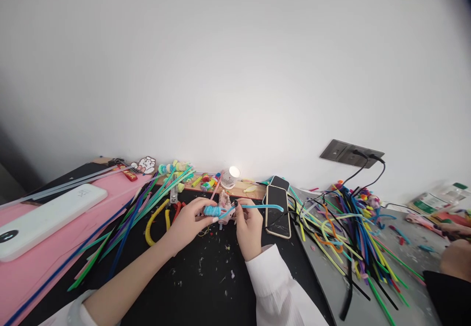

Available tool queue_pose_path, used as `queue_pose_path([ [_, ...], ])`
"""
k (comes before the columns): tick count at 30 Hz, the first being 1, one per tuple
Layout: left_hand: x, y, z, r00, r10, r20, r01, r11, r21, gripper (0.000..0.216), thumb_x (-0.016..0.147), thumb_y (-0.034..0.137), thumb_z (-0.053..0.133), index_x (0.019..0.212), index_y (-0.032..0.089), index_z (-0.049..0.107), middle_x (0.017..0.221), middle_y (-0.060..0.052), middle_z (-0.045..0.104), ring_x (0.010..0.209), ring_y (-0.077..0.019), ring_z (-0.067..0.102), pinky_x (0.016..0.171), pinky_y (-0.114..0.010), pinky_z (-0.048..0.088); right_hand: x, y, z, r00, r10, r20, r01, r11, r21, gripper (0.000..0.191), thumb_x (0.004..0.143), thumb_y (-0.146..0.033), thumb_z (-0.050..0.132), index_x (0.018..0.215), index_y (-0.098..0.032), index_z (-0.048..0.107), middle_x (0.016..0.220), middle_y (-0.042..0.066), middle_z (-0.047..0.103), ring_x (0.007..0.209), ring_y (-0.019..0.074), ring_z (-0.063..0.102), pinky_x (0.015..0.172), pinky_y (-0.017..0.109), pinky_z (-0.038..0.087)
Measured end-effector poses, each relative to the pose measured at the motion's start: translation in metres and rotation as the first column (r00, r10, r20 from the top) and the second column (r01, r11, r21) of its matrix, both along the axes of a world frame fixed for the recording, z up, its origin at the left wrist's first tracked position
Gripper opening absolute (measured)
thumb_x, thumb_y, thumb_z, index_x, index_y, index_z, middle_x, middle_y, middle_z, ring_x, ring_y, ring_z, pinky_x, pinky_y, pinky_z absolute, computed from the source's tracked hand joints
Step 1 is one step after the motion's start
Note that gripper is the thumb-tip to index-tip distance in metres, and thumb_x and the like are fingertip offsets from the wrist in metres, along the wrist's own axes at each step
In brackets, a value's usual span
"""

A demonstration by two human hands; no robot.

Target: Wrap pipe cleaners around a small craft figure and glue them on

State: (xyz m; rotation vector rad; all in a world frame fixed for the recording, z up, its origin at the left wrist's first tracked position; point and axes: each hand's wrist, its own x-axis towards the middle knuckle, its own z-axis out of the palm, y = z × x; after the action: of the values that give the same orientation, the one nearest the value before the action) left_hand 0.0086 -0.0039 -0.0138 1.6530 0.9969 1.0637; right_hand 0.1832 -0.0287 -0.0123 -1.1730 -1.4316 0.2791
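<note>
My left hand (189,223) pinches a light blue pipe cleaner (212,211) that is wound into a tight coil. From the coil a loose length runs right, across my right hand (249,225), and its bent tip hangs over a phone (278,210). The fingers of my right hand are closed on this strand beside the coil. Just behind and below the coil stands a small pinkish, partly see-through object (225,199), whose kind I cannot make out. Yellow-handled pliers (156,223) lie left of my left hand, partly hidden.
A white paper cup (231,176) stands against the wall. Pipe cleaner bundles lie left (138,218) and right (362,232). A white oblong device (55,215) rests on pink sheeting (44,277). Cables run to a wall socket (351,153). Another person's dark sleeve (447,286) shows at right.
</note>
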Motion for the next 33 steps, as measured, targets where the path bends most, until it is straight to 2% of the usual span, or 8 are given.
queue_pose_path([
  [4, 0.001, -0.001, 0.001, 1.000, -0.027, -0.003, 0.027, 0.999, -0.034, 0.025, 0.069, 0.027, 0.068, 0.093, 0.021, 0.068, 0.103, -0.005, 0.060, 0.092, -0.0217, 0.062, 0.083, -0.035, 0.056, 0.001, 0.000, -0.002, 1.000, 0.016, -0.009, -0.016, 1.000, -0.005, 0.016, 0.091, -0.024, 0.048, 0.085, -0.018, 0.062, 0.081, 0.006, 0.064, 0.071, 0.0174, 0.063, 0.058, 0.026, 0.049],
  [12, 0.001, 0.000, 0.001, 0.998, -0.029, -0.052, 0.030, 0.999, 0.027, 0.021, 0.070, 0.024, 0.065, 0.090, 0.019, 0.067, 0.097, -0.005, 0.059, 0.084, -0.0196, 0.061, 0.074, -0.031, 0.056, -0.001, -0.004, 0.007, 0.999, 0.002, 0.041, -0.003, 1.000, 0.030, 0.018, 0.092, -0.023, 0.046, 0.081, -0.018, 0.060, 0.082, 0.006, 0.064, 0.074, 0.0165, 0.063, 0.061, 0.024, 0.049],
  [19, -0.001, 0.003, -0.002, 0.995, 0.077, -0.061, -0.075, 0.997, 0.034, 0.022, 0.067, 0.028, 0.069, 0.087, 0.019, 0.068, 0.092, -0.004, 0.062, 0.079, -0.0203, 0.063, 0.070, -0.032, 0.057, -0.002, -0.006, 0.011, 0.998, 0.019, 0.066, -0.023, 0.997, 0.067, 0.018, 0.091, -0.023, 0.047, 0.081, -0.019, 0.060, 0.082, 0.006, 0.065, 0.072, 0.0169, 0.063, 0.057, 0.024, 0.048],
  [29, -0.005, 0.005, -0.004, 0.969, 0.232, -0.078, -0.234, 0.972, -0.015, 0.028, 0.067, 0.034, 0.071, 0.091, 0.018, 0.070, 0.093, -0.006, 0.073, 0.082, -0.0238, 0.070, 0.079, -0.037, 0.057, -0.008, -0.012, 0.018, 0.985, 0.128, 0.112, -0.138, 0.987, 0.082, 0.017, 0.091, -0.020, 0.048, 0.077, -0.019, 0.059, 0.082, 0.006, 0.064, 0.077, 0.0173, 0.063, 0.059, 0.023, 0.050],
  [33, -0.006, 0.005, -0.002, 0.972, 0.230, -0.055, -0.232, 0.972, -0.028, 0.025, 0.068, 0.032, 0.070, 0.089, 0.019, 0.069, 0.087, -0.004, 0.075, 0.081, -0.0240, 0.070, 0.078, -0.036, 0.057, -0.009, -0.011, 0.017, 0.983, 0.137, 0.124, -0.147, 0.986, 0.076, 0.017, 0.091, -0.019, 0.047, 0.078, -0.018, 0.059, 0.083, 0.006, 0.064, 0.074, 0.0168, 0.063, 0.056, 0.023, 0.049],
])
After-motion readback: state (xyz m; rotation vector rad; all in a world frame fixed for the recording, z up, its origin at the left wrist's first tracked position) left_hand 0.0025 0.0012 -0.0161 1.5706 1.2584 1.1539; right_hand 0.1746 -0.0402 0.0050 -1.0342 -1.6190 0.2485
